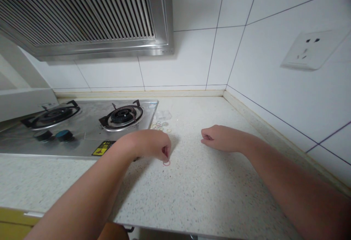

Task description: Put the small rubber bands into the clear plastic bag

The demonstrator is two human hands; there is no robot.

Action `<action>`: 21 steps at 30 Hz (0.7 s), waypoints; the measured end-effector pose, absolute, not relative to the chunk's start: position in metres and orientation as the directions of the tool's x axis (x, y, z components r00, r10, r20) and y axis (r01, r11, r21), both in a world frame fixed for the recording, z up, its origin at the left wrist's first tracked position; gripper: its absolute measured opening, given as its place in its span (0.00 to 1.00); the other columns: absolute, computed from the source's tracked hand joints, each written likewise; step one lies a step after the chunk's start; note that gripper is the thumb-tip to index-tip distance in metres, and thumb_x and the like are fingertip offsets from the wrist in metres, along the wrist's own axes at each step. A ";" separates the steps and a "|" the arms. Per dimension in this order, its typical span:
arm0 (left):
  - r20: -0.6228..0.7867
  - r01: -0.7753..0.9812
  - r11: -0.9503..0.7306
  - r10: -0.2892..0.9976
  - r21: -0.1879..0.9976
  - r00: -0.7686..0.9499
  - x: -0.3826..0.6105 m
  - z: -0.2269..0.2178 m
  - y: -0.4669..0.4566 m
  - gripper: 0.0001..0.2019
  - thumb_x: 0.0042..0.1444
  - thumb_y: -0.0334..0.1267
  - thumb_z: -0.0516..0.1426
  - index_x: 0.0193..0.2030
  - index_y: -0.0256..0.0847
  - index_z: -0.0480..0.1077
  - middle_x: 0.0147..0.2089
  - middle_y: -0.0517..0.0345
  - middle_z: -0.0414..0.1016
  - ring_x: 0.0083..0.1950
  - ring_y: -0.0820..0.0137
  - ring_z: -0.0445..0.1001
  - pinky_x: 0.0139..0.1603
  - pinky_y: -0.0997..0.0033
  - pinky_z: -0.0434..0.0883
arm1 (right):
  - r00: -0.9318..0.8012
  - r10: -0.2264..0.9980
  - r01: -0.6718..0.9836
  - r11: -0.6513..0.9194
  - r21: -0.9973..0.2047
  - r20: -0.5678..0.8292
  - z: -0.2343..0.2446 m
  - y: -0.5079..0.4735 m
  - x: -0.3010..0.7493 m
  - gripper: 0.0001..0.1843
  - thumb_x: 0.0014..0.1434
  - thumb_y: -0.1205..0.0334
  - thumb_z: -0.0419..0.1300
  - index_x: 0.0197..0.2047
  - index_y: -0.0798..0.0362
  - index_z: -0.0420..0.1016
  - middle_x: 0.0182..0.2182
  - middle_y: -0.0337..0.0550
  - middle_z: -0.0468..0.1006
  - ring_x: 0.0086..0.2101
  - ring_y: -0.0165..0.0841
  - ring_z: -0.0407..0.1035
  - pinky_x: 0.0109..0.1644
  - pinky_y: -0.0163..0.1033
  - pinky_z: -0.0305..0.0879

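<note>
My left hand (pixel 149 144) rests on the speckled countertop (pixel 197 189) with its fingers curled into a pinch right above a small pink rubber band (pixel 166 163) lying flat on the stone. Whether the fingertips grip that band I cannot tell. My right hand (pixel 219 137) lies on the counter to the right, fingers curled inward in a loose fist with nothing showing in it. Behind my left hand sits a small heap of coloured rubber bands (pixel 161 125), and a crumpled clear plastic bag (pixel 163 115) lies just beyond it.
A steel two-burner gas stove (pixel 82 126) is set into the counter at the left, with two dark knobs (pixel 53 135). A range hood (pixel 82 13) hangs above it. White tiled walls close the back and right, with a wall socket (pixel 309 50).
</note>
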State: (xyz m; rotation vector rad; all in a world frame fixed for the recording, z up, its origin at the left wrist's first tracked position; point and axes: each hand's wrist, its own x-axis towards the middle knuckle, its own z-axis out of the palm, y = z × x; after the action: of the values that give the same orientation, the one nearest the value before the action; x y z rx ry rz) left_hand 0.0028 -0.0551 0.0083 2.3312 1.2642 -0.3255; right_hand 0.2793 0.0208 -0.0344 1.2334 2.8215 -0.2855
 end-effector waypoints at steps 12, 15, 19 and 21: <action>-0.282 0.877 -0.451 0.831 0.166 0.480 -0.009 0.000 -0.042 0.09 0.50 0.40 0.60 0.38 0.43 0.76 0.35 0.57 0.78 0.32 0.70 0.70 0.31 0.71 0.60 | -0.694 0.711 0.719 0.680 -0.141 -0.113 -0.035 0.020 0.280 0.14 0.62 0.54 0.51 0.29 0.53 0.64 0.28 0.42 0.73 0.27 0.30 0.62 0.29 0.39 0.47; -0.284 0.860 -0.442 0.816 0.256 0.504 -0.018 -0.001 -0.035 0.10 0.53 0.42 0.59 0.39 0.42 0.78 0.36 0.57 0.79 0.34 0.71 0.72 0.34 0.72 0.62 | -0.694 0.712 0.720 0.680 -0.141 -0.110 -0.035 0.021 0.281 0.14 0.63 0.54 0.51 0.29 0.53 0.64 0.28 0.42 0.73 0.27 0.30 0.62 0.29 0.39 0.48; -0.403 0.816 -0.419 0.720 0.398 0.566 -0.016 0.001 -0.037 0.14 0.51 0.48 0.62 0.39 0.42 0.79 0.35 0.58 0.80 0.34 0.71 0.74 0.33 0.74 0.62 | -0.685 0.719 0.728 0.670 -0.147 -0.118 -0.035 0.021 0.281 0.14 0.63 0.53 0.51 0.30 0.53 0.65 0.28 0.43 0.73 0.27 0.31 0.63 0.30 0.39 0.48; -0.424 0.819 -0.419 0.708 0.392 0.565 -0.012 0.001 -0.039 0.13 0.51 0.47 0.62 0.38 0.42 0.79 0.34 0.59 0.79 0.33 0.71 0.73 0.31 0.74 0.62 | -0.685 0.719 0.728 0.669 -0.146 -0.118 -0.035 0.021 0.281 0.14 0.63 0.53 0.51 0.30 0.53 0.65 0.28 0.43 0.74 0.27 0.31 0.63 0.30 0.39 0.48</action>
State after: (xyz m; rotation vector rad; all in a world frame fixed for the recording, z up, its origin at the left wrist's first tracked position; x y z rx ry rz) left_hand -0.0121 -0.0394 0.0011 2.2357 1.2189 -0.2584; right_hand 0.2806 0.0207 -0.0346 1.2256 2.8239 -0.2818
